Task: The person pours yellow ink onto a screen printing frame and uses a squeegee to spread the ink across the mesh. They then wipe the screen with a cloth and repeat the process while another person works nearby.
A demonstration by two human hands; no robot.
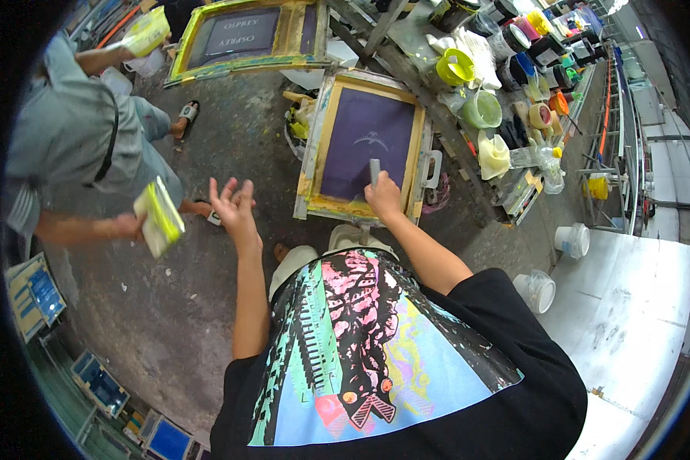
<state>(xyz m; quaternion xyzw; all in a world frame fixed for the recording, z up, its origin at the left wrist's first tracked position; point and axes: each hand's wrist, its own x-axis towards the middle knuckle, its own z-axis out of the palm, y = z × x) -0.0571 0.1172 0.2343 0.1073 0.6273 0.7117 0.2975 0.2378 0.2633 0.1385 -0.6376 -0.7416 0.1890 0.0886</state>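
A silk-screen frame with a wooden border and dark purple mesh lies tilted in front of me, a small pale winged design on its mesh. Over its near right part, my right hand grips a short grey stick-like tool that stands up from the fist; its exact kind is not clear. My left hand is raised in the air left of the frame, palm up, fingers spread, holding nothing.
At left a person in grey holds a yellow-green and white block and another yellow-green piece. A second screen frame stands beyond. Right, a cluttered bench carries ink tubs, a green bowl and tape rolls; white buckets stand nearer.
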